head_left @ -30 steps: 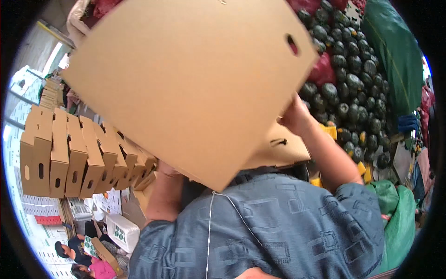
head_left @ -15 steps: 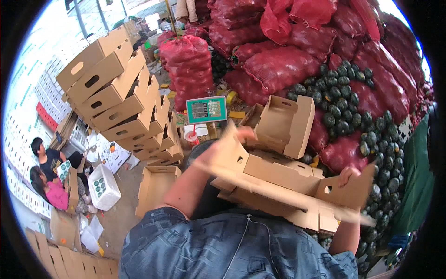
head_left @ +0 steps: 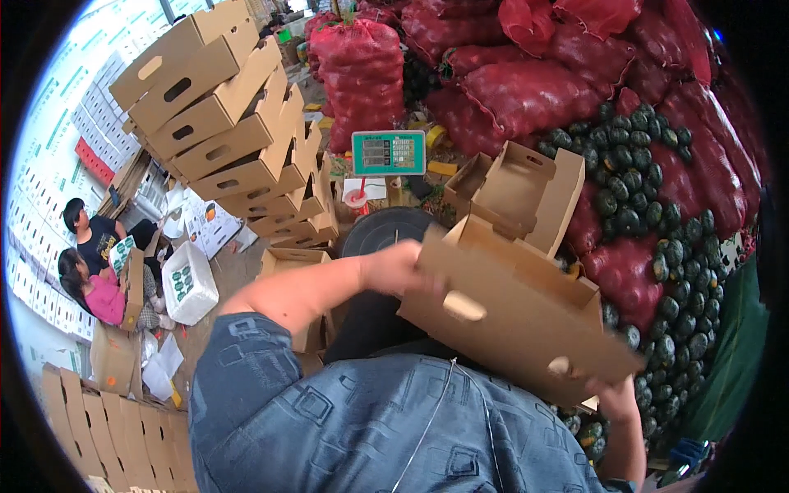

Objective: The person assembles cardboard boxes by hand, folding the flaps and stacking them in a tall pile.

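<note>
You had one carton (head_left: pixel 526 316) in two hands, seven or so folded cartons (head_left: pixel 218 115) stacked at your left, and two people (head_left: pixel 94 263) sitting beyond. Since half a second earlier the carton had swung lower, flat side up. Your left hand (head_left: pixel 403 267) closed on its left edge; your right hand (head_left: pixel 612 398) gripped its lower right corner from beneath

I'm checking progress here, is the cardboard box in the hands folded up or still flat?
Folded up. The box has raised walls and open top flaps, held by the left hand and right hand.
</note>
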A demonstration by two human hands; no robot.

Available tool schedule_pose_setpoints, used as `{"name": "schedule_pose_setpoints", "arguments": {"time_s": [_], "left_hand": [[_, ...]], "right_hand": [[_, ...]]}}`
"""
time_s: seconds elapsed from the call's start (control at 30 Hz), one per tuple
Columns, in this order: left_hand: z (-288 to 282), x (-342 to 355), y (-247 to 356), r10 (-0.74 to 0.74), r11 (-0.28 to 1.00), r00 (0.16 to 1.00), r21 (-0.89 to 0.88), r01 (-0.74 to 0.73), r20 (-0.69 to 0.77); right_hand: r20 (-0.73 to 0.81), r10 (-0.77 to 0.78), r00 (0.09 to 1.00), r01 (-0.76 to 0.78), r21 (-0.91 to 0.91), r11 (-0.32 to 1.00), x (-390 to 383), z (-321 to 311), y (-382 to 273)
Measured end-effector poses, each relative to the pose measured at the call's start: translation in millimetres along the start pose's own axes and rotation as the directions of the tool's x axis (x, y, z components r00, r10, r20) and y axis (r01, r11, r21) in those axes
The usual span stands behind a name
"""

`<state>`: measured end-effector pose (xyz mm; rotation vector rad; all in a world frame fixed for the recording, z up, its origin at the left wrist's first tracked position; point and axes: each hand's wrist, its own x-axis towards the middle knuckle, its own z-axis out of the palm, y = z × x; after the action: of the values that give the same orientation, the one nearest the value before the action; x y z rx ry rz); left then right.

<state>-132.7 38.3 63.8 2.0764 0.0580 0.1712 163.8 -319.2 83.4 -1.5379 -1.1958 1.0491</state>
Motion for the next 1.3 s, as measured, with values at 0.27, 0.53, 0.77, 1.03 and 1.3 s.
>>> {"name": "schedule_pose_setpoints", "arguments": {"time_s": [0.27, 0.53, 0.77, 1.03, 1.3], "left_hand": [[46.7, 38.5, -33.9, -0.052, 0.915, 0.886, 0.333, 0.226, -0.46], [52.3, 89.7, 10.0, -0.65, 0.759, 0.321, 0.609, 0.229, 0.689], [24.6, 77.0, 44.5, -0.645, 0.739, 0.428, 0.659, 0.139, 0.633], [-69.3, -142.5, 114.0, -0.914, 0.344, 0.403, 0.605, 0.718, 0.041], [38.9, -310.6, 57.1, -0.89, 0.2, 0.128, -0.121, 0.972, -0.438]], "right_hand": [[-0.388, 0.045, 0.921, -0.247, -0.489, 0.837, 61.0, 30.4, 35.9], [0.451, 0.651, 0.611, -0.134, -0.751, 0.646, 113.0, 20.2, 29.7], [0.547, 0.681, 0.487, 0.067, -0.801, 0.595, 136.4, 20.6, -11.9], [-0.069, -0.428, 0.901, 0.417, -0.135, 0.899, 122.9, -20.5, -27.3], [-0.026, 0.016, 1.0, -0.017, -0.044, 0.999, 113.1, -3.7, 43.3]]}}
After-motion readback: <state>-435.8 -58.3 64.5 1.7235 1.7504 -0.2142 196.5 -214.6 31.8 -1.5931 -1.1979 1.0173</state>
